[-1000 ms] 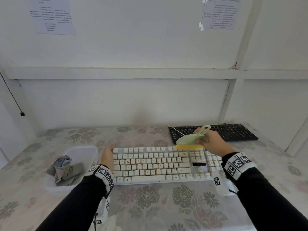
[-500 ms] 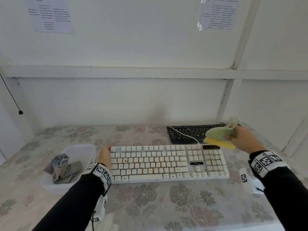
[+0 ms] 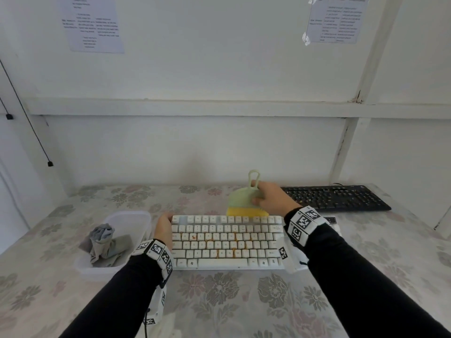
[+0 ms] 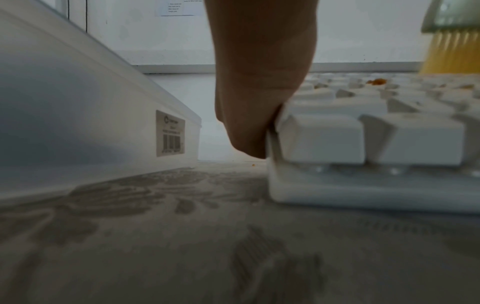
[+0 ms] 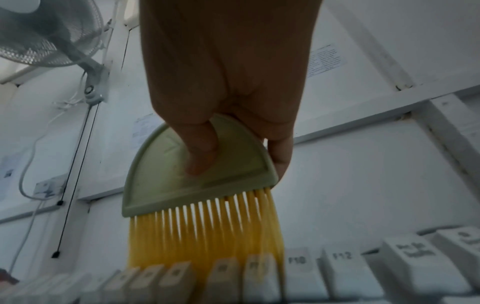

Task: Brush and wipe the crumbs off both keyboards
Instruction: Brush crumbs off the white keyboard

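Observation:
The white keyboard (image 3: 227,242) lies at the table's middle with orange crumbs (image 3: 194,237) between its keys. My left hand (image 3: 163,228) presses against its left edge; the left wrist view shows one digit (image 4: 259,92) flat against that side of the keyboard (image 4: 363,139). My right hand (image 3: 271,198) grips a pale green brush (image 3: 244,201) with yellow bristles, thumb on its face (image 5: 197,181). The bristles touch the function-key row (image 5: 337,273). The black keyboard (image 3: 336,197) lies at the far right, behind my right hand.
A clear plastic bin (image 3: 114,240) holding grey cloths (image 3: 105,242) stands just left of my left hand; its wall (image 4: 78,123) is close. A floral tablecloth (image 3: 219,301) covers the table. A white wall runs behind, with a fan (image 5: 39,35) mounted on it.
The right hand swung the brush out to the right over the black keyboard, then brought it back left onto the middle of the white keyboard's top row. The left hand stayed put.

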Tool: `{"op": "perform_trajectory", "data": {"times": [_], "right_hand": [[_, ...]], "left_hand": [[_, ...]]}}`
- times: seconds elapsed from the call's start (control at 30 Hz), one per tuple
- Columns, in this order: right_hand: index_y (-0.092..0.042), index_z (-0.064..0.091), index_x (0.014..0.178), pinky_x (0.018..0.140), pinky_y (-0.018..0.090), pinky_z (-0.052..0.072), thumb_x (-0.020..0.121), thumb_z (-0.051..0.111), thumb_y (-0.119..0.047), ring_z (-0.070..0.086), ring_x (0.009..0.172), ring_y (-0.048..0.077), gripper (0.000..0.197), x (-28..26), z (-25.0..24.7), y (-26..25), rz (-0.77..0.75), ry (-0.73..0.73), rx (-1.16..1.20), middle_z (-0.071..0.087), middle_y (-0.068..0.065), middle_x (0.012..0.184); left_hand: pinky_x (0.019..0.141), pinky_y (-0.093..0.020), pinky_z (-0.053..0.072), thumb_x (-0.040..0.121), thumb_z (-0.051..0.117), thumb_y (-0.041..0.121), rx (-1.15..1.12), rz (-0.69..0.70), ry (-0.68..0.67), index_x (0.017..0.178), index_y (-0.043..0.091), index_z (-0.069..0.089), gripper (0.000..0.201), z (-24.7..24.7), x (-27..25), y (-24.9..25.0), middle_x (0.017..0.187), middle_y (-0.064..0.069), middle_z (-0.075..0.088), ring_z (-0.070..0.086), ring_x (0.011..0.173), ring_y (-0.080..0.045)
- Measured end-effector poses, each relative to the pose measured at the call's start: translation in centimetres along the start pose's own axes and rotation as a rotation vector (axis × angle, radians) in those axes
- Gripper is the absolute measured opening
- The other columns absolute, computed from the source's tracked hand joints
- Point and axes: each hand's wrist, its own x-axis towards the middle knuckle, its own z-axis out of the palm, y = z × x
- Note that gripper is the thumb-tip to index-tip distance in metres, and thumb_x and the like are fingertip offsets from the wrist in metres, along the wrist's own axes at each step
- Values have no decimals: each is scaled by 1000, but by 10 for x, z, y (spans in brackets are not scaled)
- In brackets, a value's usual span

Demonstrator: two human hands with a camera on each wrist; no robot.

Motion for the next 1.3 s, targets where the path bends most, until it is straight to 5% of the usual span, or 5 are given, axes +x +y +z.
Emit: {"op": "perform_trajectory", "data": {"times": [0.2, 0.4, 0.57, 0.83, 1.3], "right_hand": [[-11, 45, 132, 80, 23, 37, 91, 53, -7, 48, 96, 17, 43, -9, -30, 33, 135, -37, -94, 55, 11, 123], [-9, 46, 126, 63, 20, 38, 89, 51, -5, 49, 88, 20, 38, -12, -51, 29, 147, 18, -160, 57, 15, 114], [-9, 48, 125, 70, 21, 38, 89, 53, -7, 53, 97, 22, 36, 9, -12, -33, -25, 50, 38, 53, 5, 104], [-5, 48, 125, 73, 24, 39, 89, 53, -5, 56, 93, 27, 35, 37, 69, -105, -193, 3, 140, 60, 18, 109], [-11, 44, 132, 83, 20, 34, 90, 51, -4, 50, 116, 27, 42, 39, 49, -68, -94, -92, 2, 52, 14, 126]], "left_hand": [[41, -23, 45, 91, 36, 31, -10, -13, -10, 55, 16, 50, 42, -1, -2, 0, 42, -6, 53, 52, 35, -21], [42, -24, 43, 89, 36, 30, -45, -14, -26, 54, 15, 49, 40, 0, -7, 2, 43, -6, 51, 50, 36, -22], [45, -24, 42, 86, 37, 31, -65, -32, -38, 54, 15, 49, 38, -1, -11, 4, 46, -8, 50, 49, 40, -23], [44, -25, 39, 76, 42, 23, -80, -22, -33, 61, 18, 42, 16, 0, -12, 7, 56, -9, 44, 43, 44, -23], [45, -24, 40, 87, 33, 20, -70, -34, -49, 59, 14, 49, 33, -4, -8, 6, 61, -12, 47, 47, 47, -25]]}}
